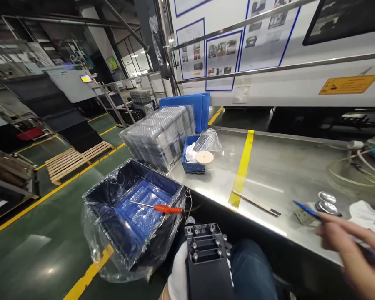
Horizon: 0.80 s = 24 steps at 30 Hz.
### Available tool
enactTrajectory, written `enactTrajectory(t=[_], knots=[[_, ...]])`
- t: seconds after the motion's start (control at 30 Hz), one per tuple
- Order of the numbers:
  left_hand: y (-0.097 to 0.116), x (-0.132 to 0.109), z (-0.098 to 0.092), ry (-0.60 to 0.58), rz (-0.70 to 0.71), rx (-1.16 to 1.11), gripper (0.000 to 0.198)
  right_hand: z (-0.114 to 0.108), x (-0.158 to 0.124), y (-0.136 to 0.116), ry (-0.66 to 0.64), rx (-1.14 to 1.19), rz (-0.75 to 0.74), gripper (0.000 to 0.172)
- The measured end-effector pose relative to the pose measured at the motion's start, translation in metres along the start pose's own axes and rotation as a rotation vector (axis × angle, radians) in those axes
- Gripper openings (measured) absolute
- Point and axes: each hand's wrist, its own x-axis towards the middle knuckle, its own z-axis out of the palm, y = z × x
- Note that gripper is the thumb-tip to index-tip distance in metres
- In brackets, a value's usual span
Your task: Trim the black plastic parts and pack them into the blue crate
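Observation:
My left hand (178, 273), in a white glove, is closed around a black metal housing (210, 275) held low in front of me. The housing's upper end has open slots and several round screw bosses. Bare and blurred by motion, my right hand (346, 250) grips a slim blue pen-like tool (306, 209) over the bench's right side. Its exact kind is unclear. Just beyond the tool's tip stand small round metal containers (326, 206). A white cloth (367, 218) lies beside that hand.
A screwdriver with a red handle (168, 209) hangs above a plastic-lined blue bin (108, 189) at left. On the steel bench (268, 158) are a thin strip tool (258, 205), a small blue box (193, 167) with a round disc (204, 157), and clear tubing (343, 173). Wrapped trays (162, 135) stand behind.

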Motion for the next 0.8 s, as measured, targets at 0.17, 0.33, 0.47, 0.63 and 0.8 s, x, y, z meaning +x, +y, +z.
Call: enactTrajectory(t=[0.17, 0.33, 0.47, 0.63, 0.8], knots=[[0.000, -0.023, -0.014, 0.021, 0.122, 0.110, 0.045, 0.028, -0.051, -0.032, -0.325, 0.230, -0.395, 0.021], [0.016, -0.052, -0.013, 0.039, 0.213, 0.191, 0.051, 0.044, -0.080, -0.045, -0.489, 0.312, -0.609, 0.019], [0.016, -0.064, -0.013, 0.114, 0.201, 0.253, 0.053, 0.053, -0.100, -0.049, -0.476, 0.324, -0.532, 0.012], [0.008, -0.052, -0.010, 0.202, 0.059, 0.066, 0.038, 0.062, -0.110, -0.050, -0.532, 0.318, -0.578, 0.017], [0.017, -0.053, -0.007, 0.206, -0.039, -0.122, 0.039, 0.068, -0.107, -0.048, -0.560, 0.327, -0.641, 0.016]])
